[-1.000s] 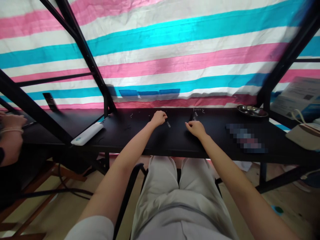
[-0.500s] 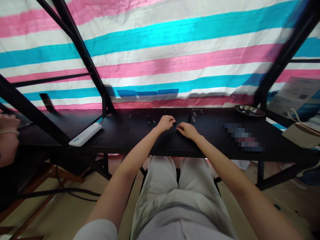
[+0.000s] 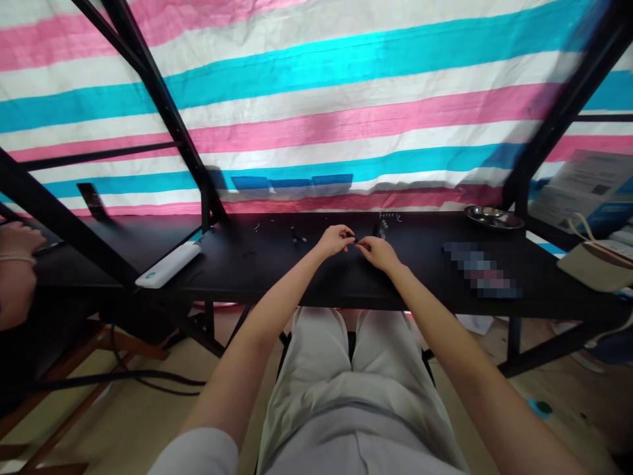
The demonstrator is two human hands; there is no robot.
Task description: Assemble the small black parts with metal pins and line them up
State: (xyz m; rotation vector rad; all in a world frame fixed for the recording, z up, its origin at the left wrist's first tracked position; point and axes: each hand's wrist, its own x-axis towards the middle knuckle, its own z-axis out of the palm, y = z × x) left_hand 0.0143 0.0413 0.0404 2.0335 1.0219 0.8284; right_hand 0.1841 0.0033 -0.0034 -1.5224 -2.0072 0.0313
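My left hand [image 3: 335,240] and my right hand [image 3: 376,251] meet over the middle of the black table [image 3: 277,270], fingertips almost touching. Both are pinched closed around a tiny dark part [image 3: 352,235] held between them; it is too small to name. A small dark piece [image 3: 297,238] lies on the table left of my left hand. Several tiny light parts [image 3: 388,217] and a dark upright piece [image 3: 380,229] sit near the back edge, just behind my right hand.
A white flat device [image 3: 169,264] lies at the table's left. A metal dish [image 3: 493,217] stands at the back right, a blurred patch [image 3: 482,278] in front of it. Black frame struts [image 3: 163,112] rise on both sides. Another person's hand [image 3: 17,241] is at the far left.
My hands have come together at the table's middle: the left moved right, the right moved left and slightly up, and both now pinch the same tiny part.
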